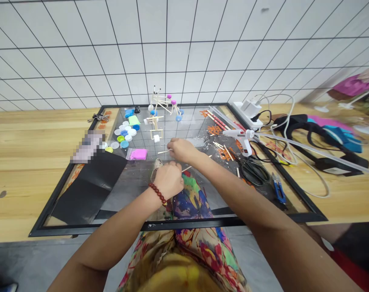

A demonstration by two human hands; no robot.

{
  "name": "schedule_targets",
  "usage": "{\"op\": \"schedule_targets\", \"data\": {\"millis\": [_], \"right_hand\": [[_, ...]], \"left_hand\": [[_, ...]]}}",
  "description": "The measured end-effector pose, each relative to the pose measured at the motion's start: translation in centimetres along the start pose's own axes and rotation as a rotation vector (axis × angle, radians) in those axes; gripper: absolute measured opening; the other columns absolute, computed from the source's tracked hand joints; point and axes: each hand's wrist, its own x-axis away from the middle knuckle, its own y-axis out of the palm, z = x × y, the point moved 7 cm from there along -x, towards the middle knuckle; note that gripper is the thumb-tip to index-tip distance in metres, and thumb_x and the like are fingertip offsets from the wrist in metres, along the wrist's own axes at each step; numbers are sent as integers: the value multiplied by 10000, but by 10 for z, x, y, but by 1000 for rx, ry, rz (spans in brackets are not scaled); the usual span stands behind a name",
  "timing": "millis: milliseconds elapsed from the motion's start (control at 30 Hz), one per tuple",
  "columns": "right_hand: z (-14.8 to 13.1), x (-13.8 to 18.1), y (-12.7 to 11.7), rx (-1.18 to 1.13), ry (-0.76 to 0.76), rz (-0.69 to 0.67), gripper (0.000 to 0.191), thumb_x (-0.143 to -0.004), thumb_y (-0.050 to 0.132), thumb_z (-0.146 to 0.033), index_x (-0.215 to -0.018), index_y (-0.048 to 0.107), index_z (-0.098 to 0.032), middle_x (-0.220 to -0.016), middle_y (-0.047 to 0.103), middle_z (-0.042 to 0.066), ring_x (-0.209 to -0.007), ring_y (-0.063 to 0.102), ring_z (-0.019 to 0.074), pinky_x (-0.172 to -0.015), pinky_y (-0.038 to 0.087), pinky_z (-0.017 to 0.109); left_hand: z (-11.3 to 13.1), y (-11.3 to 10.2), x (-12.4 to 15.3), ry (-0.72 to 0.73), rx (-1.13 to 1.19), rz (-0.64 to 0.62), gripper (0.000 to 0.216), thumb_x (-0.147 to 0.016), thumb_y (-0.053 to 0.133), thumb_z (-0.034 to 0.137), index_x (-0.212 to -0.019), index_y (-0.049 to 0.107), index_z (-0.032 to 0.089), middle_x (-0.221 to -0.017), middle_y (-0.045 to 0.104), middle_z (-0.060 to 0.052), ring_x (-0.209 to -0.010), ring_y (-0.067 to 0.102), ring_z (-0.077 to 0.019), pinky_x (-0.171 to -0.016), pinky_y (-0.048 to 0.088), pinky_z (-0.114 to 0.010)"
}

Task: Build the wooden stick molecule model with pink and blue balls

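Both of my hands are over the middle of a glass tabletop. My left hand (168, 179), with a red bead bracelet (157, 194) on its wrist, is curled closed. A thin wooden stick (186, 168) sticks out from its fingers to the right; their grip is partly hidden. Just above it, my right hand (182, 150) is closed at the fingertips on another thin wooden stick (164, 152), which points left. Beyond my hands stand a small stick frame with white discs (156, 129) and a larger stick model with pink and blue pieces (164, 103).
Left are colored lids (124, 144), a pink clay packet (137, 154) and a black sheet (91, 184). Right lie a white glue gun (240, 138), loose sticks (228, 152), black scissors (254, 170), blue-handled pliers (279, 190) and cables by a power strip (248, 113).
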Motion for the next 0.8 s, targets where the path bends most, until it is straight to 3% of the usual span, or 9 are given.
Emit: {"op": "schedule_targets", "data": {"millis": [133,233,300,333,433,533,600,667,800], "right_hand": [[13,-7,-2,-90,54,38,193,-810,520,-152,-880,695,-108,-1034,700,183,-917,658,248,-709,436,290],[44,20,-12,-517,187,178,110,-793,557,-164,-833,654,-130,-881,715,113,-804,644,180,-694,448,258],[52,43,-8,-741,193,174,149,-852,520,-258,-873,622,-151,-821,708,52,-654,607,111,-615,450,222],[52,54,-3,-959,184,151,173,-847,549,-311,-866,616,-153,-795,697,37,-596,578,91,-571,440,211],[44,77,14,-1390,190,94,281,-741,699,-404,-843,635,-150,-711,661,2,-528,531,65,-515,415,197],[34,84,25,-1478,208,82,312,-665,764,-370,-860,671,-145,-710,672,-1,-553,557,72,-545,440,208],[32,83,29,-1457,202,64,279,-654,750,-333,-849,682,-145,-706,680,0,-561,561,79,-552,442,216],[39,83,28,-1409,206,90,218,-641,727,-296,-794,674,-150,-664,669,-9,-546,544,80,-540,427,216],[82,96,12,-1391,343,442,181,-611,702,-257,-737,594,-184,-642,661,-24,-527,527,83,-533,415,218]], "left_hand": [[-3,0,-1,8,35,34,198,-787,534,189,-939,637,113,-957,653,-152,-907,657,-295,-722,528,-370],[-9,-6,-3,0,207,143,179,-834,512,206,-910,654,128,-938,660,-132,-891,655,-280,-734,520,-373],[-17,-11,-5,-30,492,261,200,-872,511,244,-932,671,140,-949,674,-111,-856,651,-232,-762,514,-355],[-21,-11,-7,-55,686,303,207,-880,524,267,-952,678,149,-946,683,-94,-818,646,-199,-758,512,-332],[-31,2,-14,-168,1281,307,205,-848,605,319,-945,702,167,-796,679,-31,-645,587,-115,-650,488,-249],[-35,19,-19,-305,1582,284,180,-781,684,318,-854,714,155,-642,615,13,-547,520,-82,-573,446,-213],[-39,24,-19,-352,1574,306,166,-785,677,306,-833,713,151,-666,624,7,-564,529,-84,-583,449,-216],[-41,19,-18,-301,1381,333,163,-799,667,293,-875,716,158,-774,661,-16,-641,571,-105,-640,477,-239],[-24,1,-14,-8,616,291,241,-795,703,319,-1003,713,196,-991,662,-59,-925,602,-195,-851,485,-332]]}}
